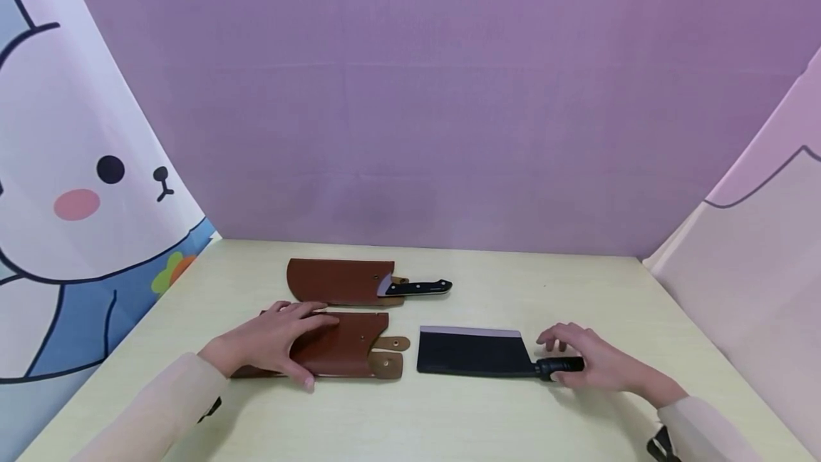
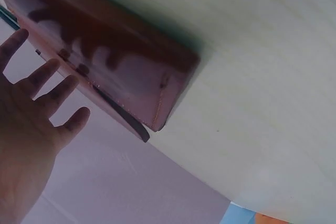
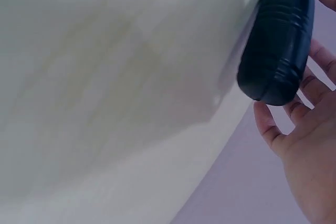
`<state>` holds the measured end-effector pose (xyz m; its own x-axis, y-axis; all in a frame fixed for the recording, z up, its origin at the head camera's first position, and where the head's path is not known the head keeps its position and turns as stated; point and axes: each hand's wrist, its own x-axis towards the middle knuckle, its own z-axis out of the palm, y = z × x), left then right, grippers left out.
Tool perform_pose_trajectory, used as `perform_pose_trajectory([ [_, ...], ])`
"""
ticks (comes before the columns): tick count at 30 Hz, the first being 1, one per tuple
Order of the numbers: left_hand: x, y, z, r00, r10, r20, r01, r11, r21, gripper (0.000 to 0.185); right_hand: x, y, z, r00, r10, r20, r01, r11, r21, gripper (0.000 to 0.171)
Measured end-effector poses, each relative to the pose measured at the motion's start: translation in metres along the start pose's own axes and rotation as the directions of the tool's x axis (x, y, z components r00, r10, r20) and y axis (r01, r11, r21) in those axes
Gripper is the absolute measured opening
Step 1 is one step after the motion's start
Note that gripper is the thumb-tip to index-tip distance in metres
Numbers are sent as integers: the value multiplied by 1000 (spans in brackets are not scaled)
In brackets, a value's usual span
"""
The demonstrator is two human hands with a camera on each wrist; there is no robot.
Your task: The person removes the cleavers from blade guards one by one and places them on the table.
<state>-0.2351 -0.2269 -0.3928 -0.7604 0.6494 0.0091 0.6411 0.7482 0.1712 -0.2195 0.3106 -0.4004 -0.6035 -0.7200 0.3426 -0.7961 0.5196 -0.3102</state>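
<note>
My left hand (image 1: 282, 339) lies flat on a brown leather sheath (image 1: 349, 351) near the table's front, fingers straight and spread. The left wrist view shows those fingers (image 2: 50, 85) beside the sheath (image 2: 121, 66). To the right lies a black cleaver (image 1: 471, 353), bare, with its blade pointing left. My right hand (image 1: 593, 361) rests over its black handle (image 1: 561, 366), fingers loosely extended above and thumb below. In the right wrist view the handle's butt (image 3: 278, 40) sits in front of relaxed fingers (image 3: 310, 108) that are not wrapped round it.
Behind the near sheath lies a second brown sheath (image 1: 340, 281) with a knife in it, black handle (image 1: 420, 287) sticking out to the right. The pale table (image 1: 513, 419) is walled by purple backdrop and cartoon-print curtains left and right.
</note>
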Motion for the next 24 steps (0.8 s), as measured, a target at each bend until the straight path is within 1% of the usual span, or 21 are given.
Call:
perform_pose_trajectory([
  [5,4,-1,-4,999,0,-43,1,1000,9,90,7,0,1,1000,12,-13,-12,1000,-17,43],
  [13,10,-6,-7,994,-23,-108,26,999,25,82,25,-2,6,999,22,-44,-26,995,-92,45],
  [18,15,-9,-7,991,-22,-133,26,999,24,75,39,-7,9,997,74,-14,-75,993,-94,41],
  [24,22,-12,-5,992,-53,-117,54,998,9,71,59,-14,16,988,146,58,-142,987,-68,38],
])
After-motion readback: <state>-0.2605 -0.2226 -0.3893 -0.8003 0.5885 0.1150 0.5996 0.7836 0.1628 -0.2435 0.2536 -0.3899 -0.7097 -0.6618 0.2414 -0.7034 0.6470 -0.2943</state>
